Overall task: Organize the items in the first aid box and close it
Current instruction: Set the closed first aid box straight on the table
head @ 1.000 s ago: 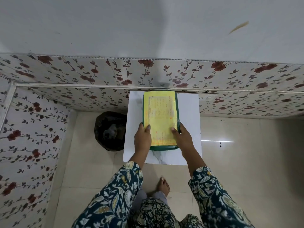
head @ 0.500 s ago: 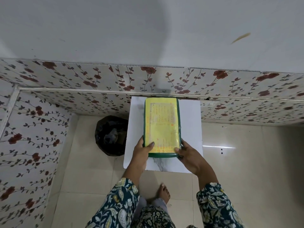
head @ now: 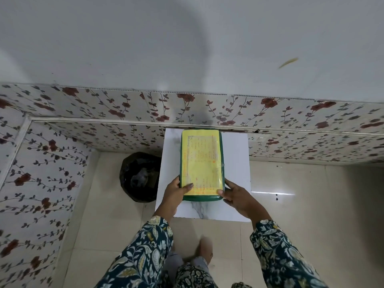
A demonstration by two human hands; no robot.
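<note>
Both hands, left hand (head: 174,193) and right hand (head: 239,197), clasped the shut first aid box (head: 201,165) on the white counter (head: 235,173); its latch, possibly unfastened, could let the lid spring open.

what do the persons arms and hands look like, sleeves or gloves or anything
Both hands are bare: the left hand and right hand show no gloves, and no rings or bangles can be made out. Each forearm is uncovered near the wrist. Further up, the left sleeve and right sleeve are loose dark teal fabric printed with pale cream and yellow flowers and leaves.
</note>
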